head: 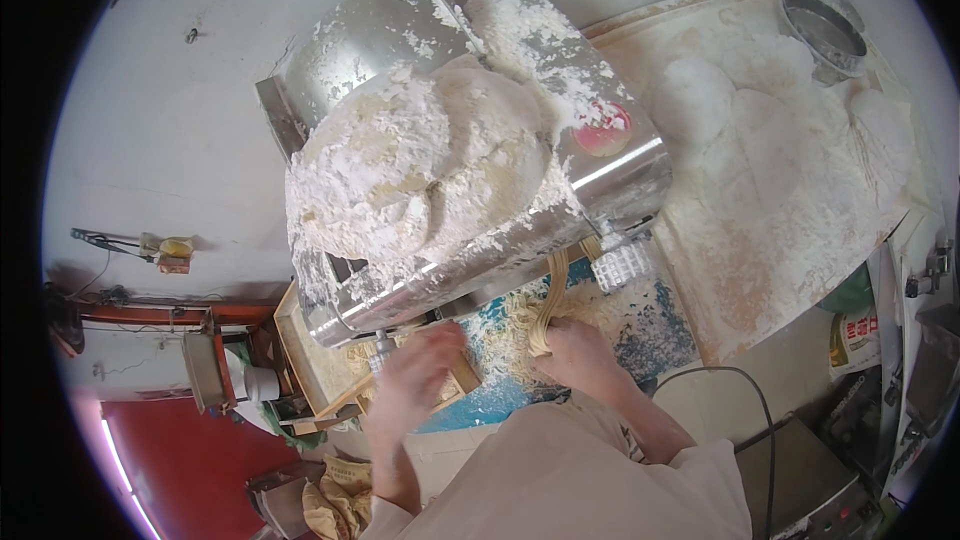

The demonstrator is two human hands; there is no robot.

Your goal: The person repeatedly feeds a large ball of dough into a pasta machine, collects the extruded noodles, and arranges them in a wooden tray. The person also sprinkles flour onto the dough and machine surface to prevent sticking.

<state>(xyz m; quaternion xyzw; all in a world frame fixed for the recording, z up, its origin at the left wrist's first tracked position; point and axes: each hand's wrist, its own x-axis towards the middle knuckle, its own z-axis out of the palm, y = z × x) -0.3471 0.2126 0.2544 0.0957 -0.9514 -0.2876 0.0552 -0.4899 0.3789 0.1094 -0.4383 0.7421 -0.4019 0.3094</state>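
Observation:
A stainless steel noodle machine [480,270] stands before me, dusted with flour, with a large floured mass of dough [420,157] on its top. Strands of fresh noodles [556,289] hang from its lower edge at the right. My right hand [581,360] is closed round the lower part of these strands, over a blue surface [487,390] strewn with noodle scraps and flour. My left hand [424,367], blurred, is raised near the machine's left knob [382,349], above a wooden tray; whether it holds anything I cannot tell.
On the right, a floured worktop [750,270] bears several rounded dough pieces [694,101] and a metal sieve [825,30]. A wooden tray [307,360] stands at the left. A black cable [765,405] loops at the lower right, and paper sacks [337,495] lie at the lower left.

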